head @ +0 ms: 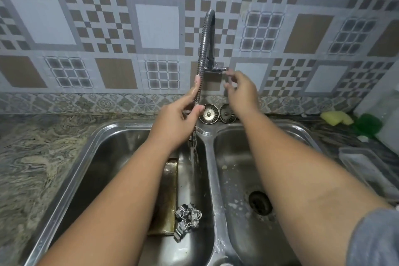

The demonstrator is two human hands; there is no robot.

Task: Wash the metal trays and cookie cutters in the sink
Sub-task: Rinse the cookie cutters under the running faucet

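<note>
A greasy metal tray (167, 192) lies in the left basin of the steel double sink (210, 170), partly hidden under my left forearm. Several metal cookie cutters (187, 219) sit piled beside the tray's right edge. My left hand (177, 117) holds the flexible metal faucet hose (204, 54) between thumb and fingers. Water runs from the spout into the left basin. My right hand (240, 93) is raised with relaxed fingers just below the tap handle (221, 69), fingertips close to it.
Two sink strainers (217, 113) stand against the backsplash behind the divider. The right basin has an open drain (260, 202) and bits of residue. A yellow sponge (336, 117), a green scrubber (368, 125) and a clear plastic container (367, 170) sit on the right counter.
</note>
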